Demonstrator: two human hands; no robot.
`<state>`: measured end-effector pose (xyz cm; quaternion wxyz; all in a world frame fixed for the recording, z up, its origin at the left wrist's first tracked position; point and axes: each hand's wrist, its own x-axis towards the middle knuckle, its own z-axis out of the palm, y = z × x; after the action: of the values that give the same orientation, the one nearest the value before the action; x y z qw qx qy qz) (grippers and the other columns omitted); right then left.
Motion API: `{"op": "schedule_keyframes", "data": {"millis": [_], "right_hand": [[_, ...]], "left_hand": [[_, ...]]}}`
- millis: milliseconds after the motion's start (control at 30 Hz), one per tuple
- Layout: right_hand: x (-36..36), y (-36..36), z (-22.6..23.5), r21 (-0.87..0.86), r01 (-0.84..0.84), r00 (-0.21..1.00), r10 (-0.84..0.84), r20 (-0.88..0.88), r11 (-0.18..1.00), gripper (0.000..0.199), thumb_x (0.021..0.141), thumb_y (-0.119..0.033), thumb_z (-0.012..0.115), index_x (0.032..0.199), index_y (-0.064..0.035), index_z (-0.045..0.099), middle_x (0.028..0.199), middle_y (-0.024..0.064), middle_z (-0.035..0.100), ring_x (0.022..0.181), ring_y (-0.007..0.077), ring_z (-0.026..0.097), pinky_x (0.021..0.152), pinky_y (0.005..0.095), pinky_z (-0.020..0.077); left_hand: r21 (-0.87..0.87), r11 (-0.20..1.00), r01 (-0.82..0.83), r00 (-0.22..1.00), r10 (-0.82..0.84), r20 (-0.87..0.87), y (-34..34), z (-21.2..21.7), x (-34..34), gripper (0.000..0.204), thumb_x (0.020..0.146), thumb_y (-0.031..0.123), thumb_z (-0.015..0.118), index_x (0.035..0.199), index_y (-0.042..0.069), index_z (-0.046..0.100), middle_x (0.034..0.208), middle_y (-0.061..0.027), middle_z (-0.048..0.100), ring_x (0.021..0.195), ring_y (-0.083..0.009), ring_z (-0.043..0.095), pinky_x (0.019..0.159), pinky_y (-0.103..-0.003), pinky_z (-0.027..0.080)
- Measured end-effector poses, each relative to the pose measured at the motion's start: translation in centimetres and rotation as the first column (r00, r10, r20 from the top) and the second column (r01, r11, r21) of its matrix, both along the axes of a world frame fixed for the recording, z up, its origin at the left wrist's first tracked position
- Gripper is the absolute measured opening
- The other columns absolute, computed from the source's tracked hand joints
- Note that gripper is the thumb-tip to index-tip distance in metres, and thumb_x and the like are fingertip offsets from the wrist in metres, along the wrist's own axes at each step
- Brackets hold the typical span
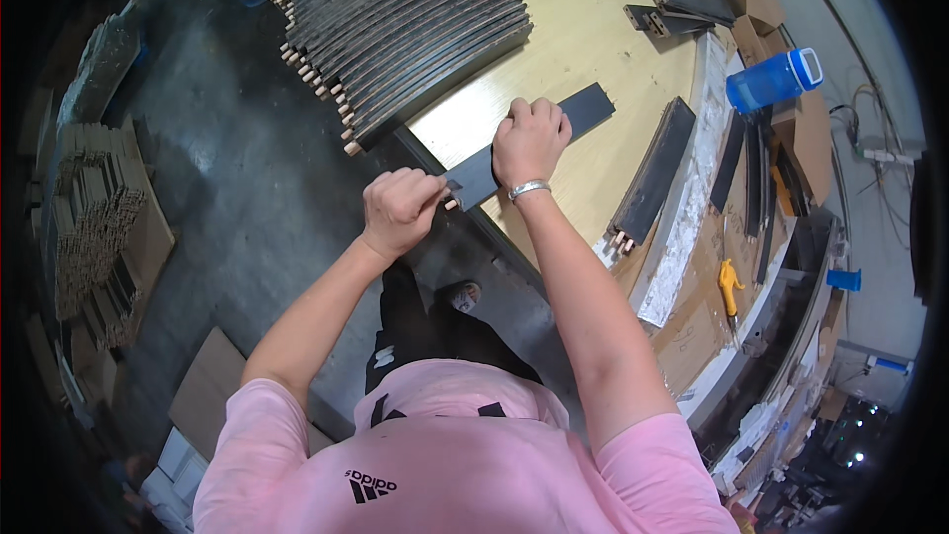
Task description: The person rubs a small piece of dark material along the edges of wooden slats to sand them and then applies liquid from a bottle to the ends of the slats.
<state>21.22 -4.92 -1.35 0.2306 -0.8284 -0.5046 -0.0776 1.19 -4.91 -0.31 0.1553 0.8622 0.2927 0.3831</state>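
Note:
A dark flat board (590,111) lies slantwise on the pale tabletop, its near end reaching past the table's edge. My right hand (531,141), with a silver band at the wrist, is closed over the middle of this board, fingers curled at its far edge. At the near end, my left hand (400,208) is closed, thumb and fingers pinched at the board's corner. A small dark piece shows at those fingertips, too little of it to name. Just below it, a pale wooden dowel (452,205) sticks out of the board's end.
A long row of dark slats (415,30) with dowel ends covers the table's far left. To the right lie a stack of dark boards (652,173), a blue bottle (771,82) and a yellow air gun (730,287). Stacked wooden pieces (99,227) stand at the left.

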Motion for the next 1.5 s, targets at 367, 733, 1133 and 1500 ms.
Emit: {"op": "schedule_keyframes", "data": {"millis": [367, 733, 1133, 1500], "right_hand": [[0.4, 0.0, -0.4, 0.061, 0.001, 0.999, -0.003, 0.042, 0.998, 0.010, 0.081, -0.013, 0.058, 0.085, -0.0095, 0.067, 0.093, 0.0097, 0.058, 0.105, 0.0286, 0.053, 0.103, 0.0464, 0.0355], [0.2, -0.1, -0.2, 0.016, -0.007, 1.000, 0.007, 0.005, 1.000, 0.012, 0.081, -0.013, 0.061, 0.089, -0.0093, 0.068, 0.097, 0.0106, 0.059, 0.108, 0.0286, 0.053, 0.107, 0.0497, 0.0344], [0.2, -0.1, -0.2, 0.005, 0.011, 1.000, -0.011, 0.018, 1.000, 0.014, 0.082, -0.014, 0.061, 0.091, -0.0104, 0.070, 0.098, 0.0105, 0.060, 0.109, 0.0284, 0.053, 0.108, 0.0500, 0.0338], [2.0, -1.6, -0.4, 0.031, -0.172, 0.985, 0.171, 0.021, 0.985, 0.011, 0.080, -0.010, 0.061, 0.089, -0.0076, 0.066, 0.098, 0.0121, 0.058, 0.105, 0.0316, 0.053, 0.102, 0.0492, 0.0385]], "left_hand": [[-0.070, 0.997, 0.039, 0.999, -0.040, -0.004, -1.6, -0.3, -1.0, 0.012, 0.071, 0.009, 0.077, 0.077, 0.008, 0.068, 0.065, -0.0066, 0.058, 0.059, -0.0264, 0.057, 0.054, -0.037, 0.041], [-0.044, 0.999, 0.028, 0.999, -0.029, -0.020, 0.2, 0.0, -0.7, 0.014, 0.074, 0.010, 0.077, 0.072, 0.008, 0.063, 0.064, -0.0065, 0.057, 0.059, -0.0267, 0.057, 0.054, -0.038, 0.042], [-0.101, 0.987, 0.128, 0.990, -0.133, -0.046, -2.0, -0.5, -1.0, 0.016, 0.073, 0.013, 0.079, 0.072, 0.008, 0.064, 0.065, -0.0069, 0.061, 0.060, -0.0261, 0.060, 0.055, -0.037, 0.044], [-0.821, 0.567, -0.068, 0.981, 0.187, 0.048, -2.6, -2.0, 1.5, 0.017, 0.084, 0.015, 0.078, 0.082, 0.000, 0.069, 0.064, 0.0035, 0.055, 0.062, -0.0038, 0.048, 0.057, -0.025, 0.040]]}}
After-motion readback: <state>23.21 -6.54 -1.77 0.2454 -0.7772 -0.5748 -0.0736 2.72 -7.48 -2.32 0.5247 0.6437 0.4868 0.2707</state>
